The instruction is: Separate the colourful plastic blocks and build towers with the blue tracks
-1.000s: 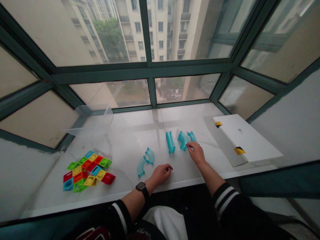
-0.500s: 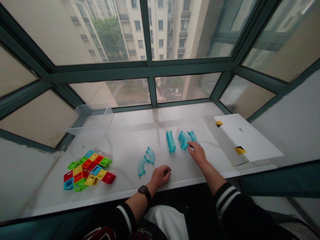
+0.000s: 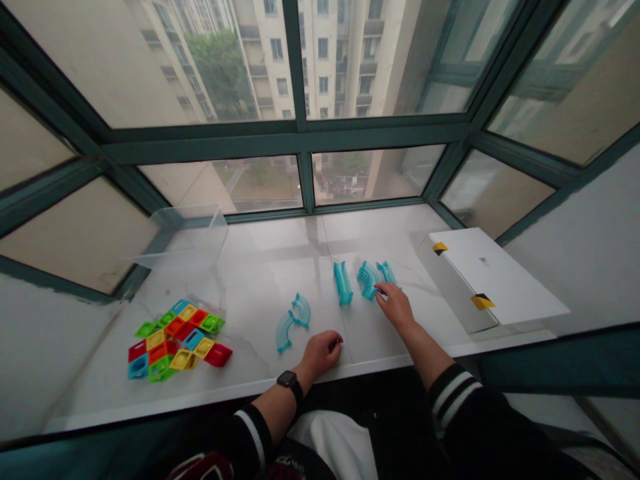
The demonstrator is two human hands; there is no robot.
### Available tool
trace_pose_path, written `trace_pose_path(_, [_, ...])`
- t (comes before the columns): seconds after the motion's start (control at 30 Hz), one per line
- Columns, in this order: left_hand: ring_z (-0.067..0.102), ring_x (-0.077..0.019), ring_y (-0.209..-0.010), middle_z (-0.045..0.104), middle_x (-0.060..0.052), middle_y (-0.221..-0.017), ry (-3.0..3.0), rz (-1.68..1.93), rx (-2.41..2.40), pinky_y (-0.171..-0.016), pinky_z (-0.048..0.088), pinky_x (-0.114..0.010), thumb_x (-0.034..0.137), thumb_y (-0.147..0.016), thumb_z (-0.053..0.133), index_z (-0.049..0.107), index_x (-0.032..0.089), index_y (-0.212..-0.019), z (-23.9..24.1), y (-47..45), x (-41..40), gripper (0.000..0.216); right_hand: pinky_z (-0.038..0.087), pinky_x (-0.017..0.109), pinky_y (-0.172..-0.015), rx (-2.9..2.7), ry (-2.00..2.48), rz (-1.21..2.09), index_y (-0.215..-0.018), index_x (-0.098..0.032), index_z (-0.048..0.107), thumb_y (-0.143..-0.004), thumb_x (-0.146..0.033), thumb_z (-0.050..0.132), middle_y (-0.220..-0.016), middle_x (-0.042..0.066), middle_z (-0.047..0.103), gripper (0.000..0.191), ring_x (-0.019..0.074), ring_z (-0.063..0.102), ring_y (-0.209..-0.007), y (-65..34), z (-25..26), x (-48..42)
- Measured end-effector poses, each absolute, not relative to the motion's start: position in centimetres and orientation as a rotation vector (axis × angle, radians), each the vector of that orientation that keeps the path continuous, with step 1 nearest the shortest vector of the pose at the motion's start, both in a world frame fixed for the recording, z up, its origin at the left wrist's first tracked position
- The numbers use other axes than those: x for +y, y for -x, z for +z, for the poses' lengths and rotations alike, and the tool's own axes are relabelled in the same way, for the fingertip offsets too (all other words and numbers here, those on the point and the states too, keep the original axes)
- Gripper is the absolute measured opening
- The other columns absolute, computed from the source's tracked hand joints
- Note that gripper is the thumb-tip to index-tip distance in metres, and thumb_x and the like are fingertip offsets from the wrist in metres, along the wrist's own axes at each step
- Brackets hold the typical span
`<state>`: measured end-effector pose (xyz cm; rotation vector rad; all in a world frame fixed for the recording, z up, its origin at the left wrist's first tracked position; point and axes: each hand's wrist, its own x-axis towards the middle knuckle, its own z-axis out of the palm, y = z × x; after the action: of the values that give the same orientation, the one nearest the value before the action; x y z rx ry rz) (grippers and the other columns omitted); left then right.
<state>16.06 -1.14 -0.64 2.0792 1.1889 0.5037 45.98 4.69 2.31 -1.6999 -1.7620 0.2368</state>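
My right hand [image 3: 396, 307] reaches over the counter, thumb and fingertips pinched at the near end of a stack of clear blue curved track pieces [image 3: 367, 279]. Beyond those fingers lies another blue track piece [image 3: 386, 272], partly covered by the hand. A straight blue track piece [image 3: 343, 283] stands apart to the left. My left hand [image 3: 323, 352] rests near the front edge, its fingers curled into a loose fist with nothing visible in them. Left of it, two curved blue track pieces [image 3: 284, 332] lie end to end in an S shape.
Several red, yellow, green and blue plastic tiles [image 3: 175, 341] lie in a cluster at the left. Behind them stands a clear plastic bin [image 3: 200, 243]. A white box [image 3: 493, 277] with yellow-black tabs sits at the right. Green-framed windows [image 3: 250, 147] border the white counter [image 3: 270, 250].
Both hands hold nearly the same positions. The track pieces have not visibly moved; the whole view has shifted very slightly.
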Motion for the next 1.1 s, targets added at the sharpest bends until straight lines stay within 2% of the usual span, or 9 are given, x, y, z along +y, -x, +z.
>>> trace_pose_path(0.5, [0.064,-0.0182,-0.078,0.071,-0.002,-0.084,-2.073,0.498,1.183,-0.075,0.046,-0.027,0.018,-0.085,0.059,0.073,0.023,-0.097,-0.5,-16.0,-1.2,0.020,0.053,0.041,-0.088,-1.837,1.744,0.181,-0.127,-0.022,0.066,-0.090,-0.021,0.057,-0.099,0.008,0.071,0.038,0.0253,0.067,-0.091,-45.9,2.2,4.8])
trace_pose_path(0.7, [0.064,-0.0182,-0.078,0.071,-0.003,-0.083,-2.073,0.508,1.178,-0.075,0.046,-0.028,0.017,-0.084,0.059,0.073,0.023,-0.096,-0.4,-16.2,-1.2,0.019,0.055,0.045,-0.090,-1.797,1.763,0.231,-0.143,-0.021,0.055,-0.091,-0.024,0.054,-0.099,0.009,0.072,0.052,0.0268,0.068,-0.092,-45.7,1.9,3.7])
trace_pose_path(0.83, [0.064,-0.0185,-0.078,0.071,-0.003,-0.082,-2.075,0.500,1.175,-0.076,0.047,-0.028,0.017,-0.085,0.058,0.074,0.023,-0.096,-0.3,-16.2,-1.2,0.020,0.058,0.040,-0.082,-1.596,1.762,0.301,-0.149,-0.018,0.047,-0.093,-0.028,0.051,-0.092,0.006,0.071,0.057,0.0241,0.069,-0.082,-44.0,-0.1,0.0])
trace_pose_path(0.93, [0.065,-0.0189,-0.079,0.072,-0.003,-0.084,-2.069,0.477,1.173,-0.077,0.048,-0.028,0.018,-0.084,0.059,0.075,0.023,-0.097,-0.3,-16.1,-1.2,0.021,0.058,0.039,-0.077,-1.650,1.737,0.401,-0.144,-0.020,0.053,-0.092,-0.028,0.050,-0.092,0.006,0.072,0.053,0.0230,0.068,-0.076,-42.2,-2.2,-3.4])
trace_pose_path(1.1, [0.065,-0.0185,-0.079,0.073,-0.003,-0.085,-2.043,0.492,1.169,-0.078,0.049,-0.029,0.021,-0.085,0.061,0.076,0.024,-0.100,-0.2,-16.5,-1.0,0.021,0.055,0.045,-0.089,-1.912,1.684,0.286,-0.132,-0.021,0.064,-0.091,-0.023,0.052,-0.094,0.010,0.071,0.042,0.0280,0.068,-0.091,-40.7,-3.9,-5.7])
